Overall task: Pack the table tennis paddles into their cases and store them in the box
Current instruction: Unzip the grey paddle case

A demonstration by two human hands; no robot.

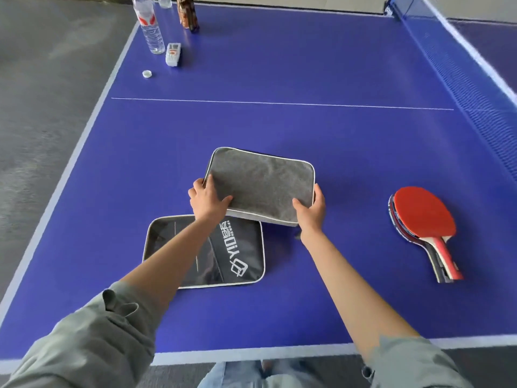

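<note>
Two cases lie on the blue bench (307,135): a grey case (263,183), its near edge overlapping a black case (240,259) partly hidden under the left forearm. The left hand (208,201) grips the grey case's left edge and the right hand (312,211) grips its near right corner. Stacked paddles (422,217), red rubber up, rest well apart to the right; their count is unclear. Bottles (149,26) at the far left are cut off.
</note>
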